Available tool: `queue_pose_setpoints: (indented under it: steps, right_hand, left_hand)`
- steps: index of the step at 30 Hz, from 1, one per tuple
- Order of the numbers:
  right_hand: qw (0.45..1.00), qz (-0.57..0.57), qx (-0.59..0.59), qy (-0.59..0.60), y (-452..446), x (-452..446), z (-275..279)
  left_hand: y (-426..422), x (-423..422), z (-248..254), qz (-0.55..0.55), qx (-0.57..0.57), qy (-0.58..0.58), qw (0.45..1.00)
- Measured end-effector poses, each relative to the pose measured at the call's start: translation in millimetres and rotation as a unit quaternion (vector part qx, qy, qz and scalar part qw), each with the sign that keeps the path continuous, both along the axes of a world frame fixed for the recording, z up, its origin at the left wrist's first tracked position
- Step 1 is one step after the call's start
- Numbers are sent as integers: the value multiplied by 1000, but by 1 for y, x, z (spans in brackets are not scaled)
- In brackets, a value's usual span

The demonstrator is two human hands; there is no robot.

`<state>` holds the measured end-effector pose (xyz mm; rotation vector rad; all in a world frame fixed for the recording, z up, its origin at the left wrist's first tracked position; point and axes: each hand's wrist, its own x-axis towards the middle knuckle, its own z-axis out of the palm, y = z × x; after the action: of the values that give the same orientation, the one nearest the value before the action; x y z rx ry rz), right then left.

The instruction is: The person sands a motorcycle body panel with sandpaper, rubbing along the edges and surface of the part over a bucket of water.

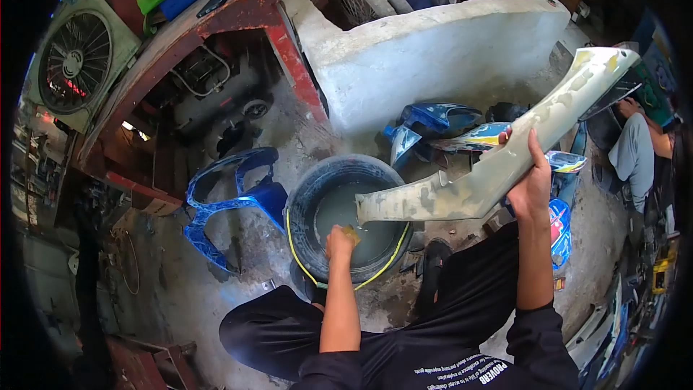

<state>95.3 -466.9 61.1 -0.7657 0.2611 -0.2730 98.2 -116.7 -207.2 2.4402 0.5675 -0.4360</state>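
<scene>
My right hand [530, 177] grips a long, curved motorcycle body panel [462, 198], its cream surface marked with worn grey patches. The panel slants from upper right down to the left, and its narrow end hangs over a black bucket [296, 195] of cloudy water [339, 206]. Over the near side of that bucket, my left hand [338, 243] is closed on a small yellow-brown piece [351, 235]. Whether that piece is sandpaper or sponge I cannot make out. A yellow handle [297, 249] hangs around the bucket's near side.
Blue body panels lie left [253, 198] and behind the bucket [433, 119]. A low white wall [433, 50] stands behind. To the left are a red-framed bench [278, 43] over a compressor [231, 94] and a fan [72, 63]. Another person [635, 152] sits at right.
</scene>
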Motion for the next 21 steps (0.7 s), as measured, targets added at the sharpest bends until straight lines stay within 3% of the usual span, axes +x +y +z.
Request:
queue_pose_setpoints:
  steps: [8, 12, 21]
  right_hand:
    - [1000, -4, 21, 11, -19, 5, -11]
    - [999, -11, 36, 12, -21, 5, -10]
    - [999, -9, 47, -19, -27, -1, -13]
  left_hand:
    - [-10, 11, -32, -62, 49, 138, 987]
    - [3, 9, -54, -66, 35, 123, 990]
    - [28, 14, 55, -13, 0, -98, 995]
